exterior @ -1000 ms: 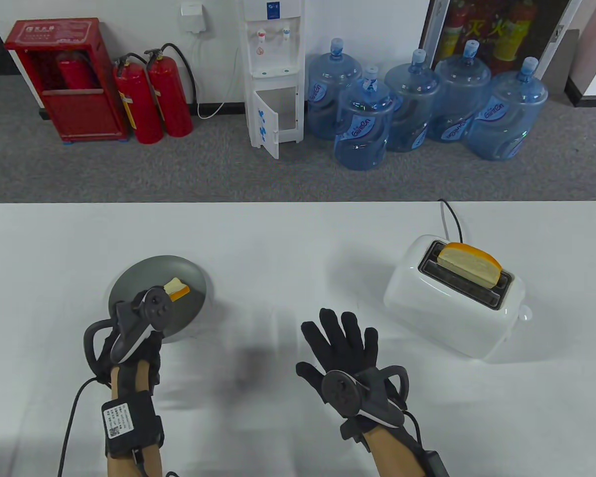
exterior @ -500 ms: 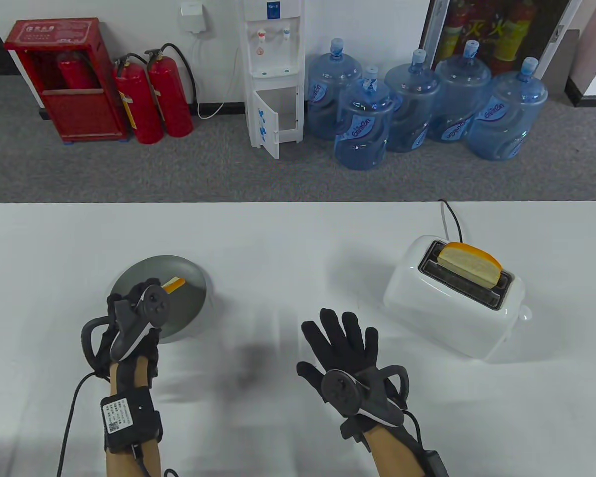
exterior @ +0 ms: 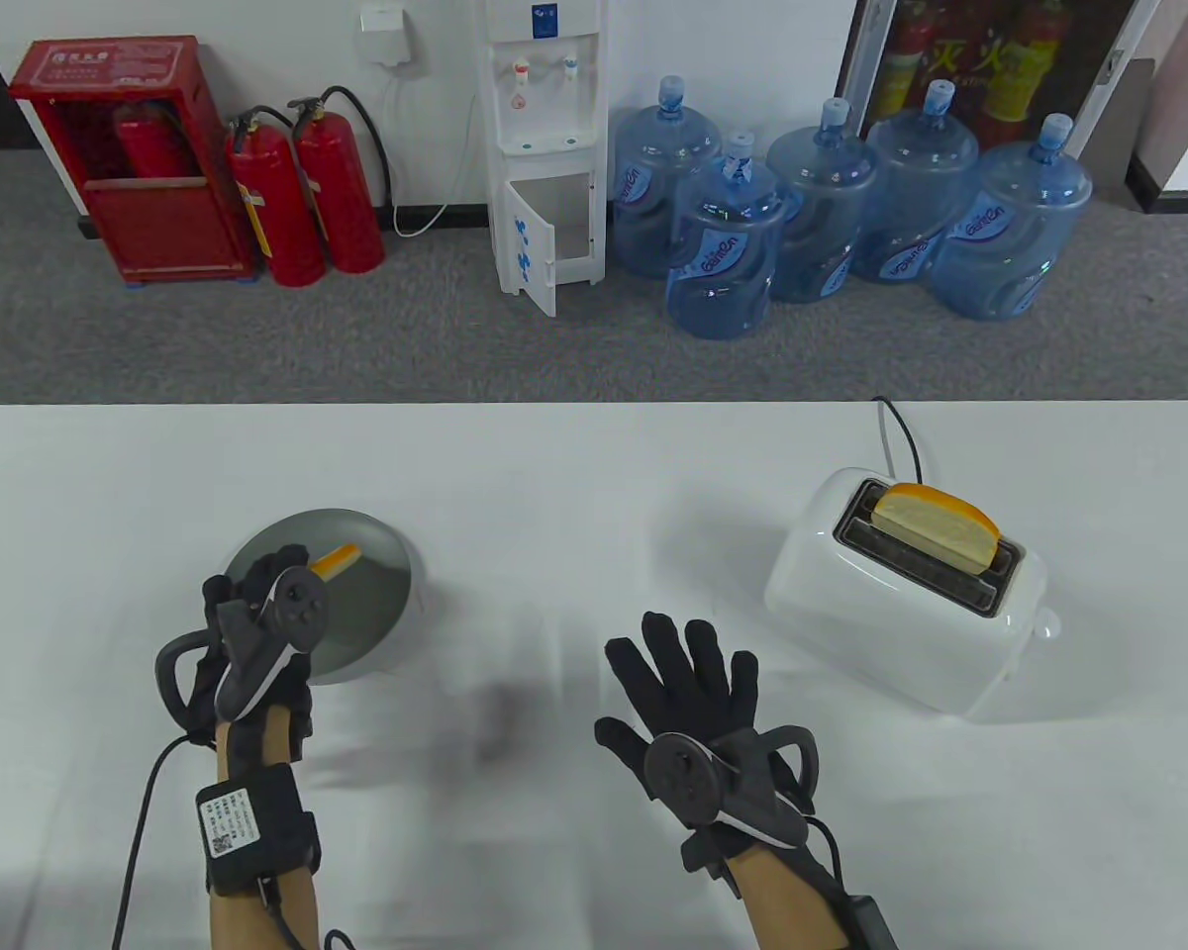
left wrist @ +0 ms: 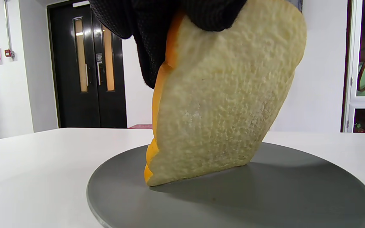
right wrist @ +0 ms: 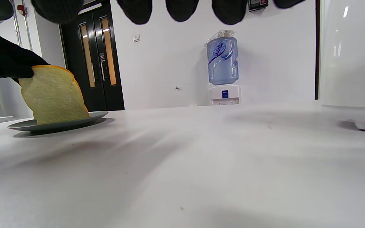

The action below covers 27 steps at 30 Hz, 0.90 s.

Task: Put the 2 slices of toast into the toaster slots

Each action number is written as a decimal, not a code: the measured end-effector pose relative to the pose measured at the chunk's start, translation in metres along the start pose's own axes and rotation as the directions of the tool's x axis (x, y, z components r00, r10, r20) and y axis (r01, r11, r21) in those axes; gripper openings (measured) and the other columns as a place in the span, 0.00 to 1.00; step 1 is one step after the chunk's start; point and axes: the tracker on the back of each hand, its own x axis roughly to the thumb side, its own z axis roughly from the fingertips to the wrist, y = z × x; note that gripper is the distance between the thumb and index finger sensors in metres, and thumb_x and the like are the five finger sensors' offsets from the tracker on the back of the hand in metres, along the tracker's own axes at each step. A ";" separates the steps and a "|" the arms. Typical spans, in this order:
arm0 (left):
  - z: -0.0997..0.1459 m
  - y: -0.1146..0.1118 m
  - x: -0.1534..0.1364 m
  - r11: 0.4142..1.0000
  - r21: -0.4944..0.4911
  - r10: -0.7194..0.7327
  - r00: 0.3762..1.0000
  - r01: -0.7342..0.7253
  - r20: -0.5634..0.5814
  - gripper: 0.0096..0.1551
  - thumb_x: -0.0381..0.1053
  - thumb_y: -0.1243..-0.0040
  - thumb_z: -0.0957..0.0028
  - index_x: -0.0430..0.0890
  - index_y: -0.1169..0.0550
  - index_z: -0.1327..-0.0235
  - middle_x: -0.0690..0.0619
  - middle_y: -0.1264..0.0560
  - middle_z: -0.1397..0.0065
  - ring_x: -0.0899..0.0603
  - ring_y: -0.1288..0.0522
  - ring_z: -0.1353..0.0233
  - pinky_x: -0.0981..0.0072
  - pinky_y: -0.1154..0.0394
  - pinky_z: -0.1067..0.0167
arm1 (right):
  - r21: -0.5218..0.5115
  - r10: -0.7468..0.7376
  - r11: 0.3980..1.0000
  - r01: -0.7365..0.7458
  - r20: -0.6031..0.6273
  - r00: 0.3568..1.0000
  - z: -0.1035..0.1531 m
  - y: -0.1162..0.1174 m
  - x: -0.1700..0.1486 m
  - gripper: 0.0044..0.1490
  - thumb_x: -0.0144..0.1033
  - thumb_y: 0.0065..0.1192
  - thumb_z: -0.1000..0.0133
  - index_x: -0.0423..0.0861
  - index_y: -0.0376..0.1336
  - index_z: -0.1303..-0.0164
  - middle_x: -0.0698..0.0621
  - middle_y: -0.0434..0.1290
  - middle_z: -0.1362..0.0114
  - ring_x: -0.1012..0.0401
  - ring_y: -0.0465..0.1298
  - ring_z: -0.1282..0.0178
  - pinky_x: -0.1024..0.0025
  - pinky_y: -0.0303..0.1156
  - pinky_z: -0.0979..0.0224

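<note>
A gloved left hand point(exterior: 257, 618) pinches the top edge of a slice of toast point(left wrist: 220, 104), which stands tilted on edge with its lower corner touching a grey plate point(left wrist: 265, 202) on the white table point(exterior: 574, 495). The right hand point(exterior: 698, 708) rests nearby, fingers spread and holding nothing. Across the table, a second slice point(exterior: 936, 524) stands in the far slot of the white toaster point(exterior: 901, 604).
</note>
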 end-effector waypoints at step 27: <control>0.030 0.034 -0.018 0.975 0.164 0.137 0.986 -0.151 0.095 0.25 0.41 0.48 0.42 0.62 0.26 0.33 0.60 0.23 0.27 0.48 0.14 0.33 0.52 0.33 0.21 | -0.011 -0.012 1.000 0.012 0.008 1.000 0.000 0.001 0.000 0.47 0.69 0.37 0.30 0.58 0.40 0.02 0.44 0.38 0.01 0.36 0.45 0.06 0.25 0.44 0.18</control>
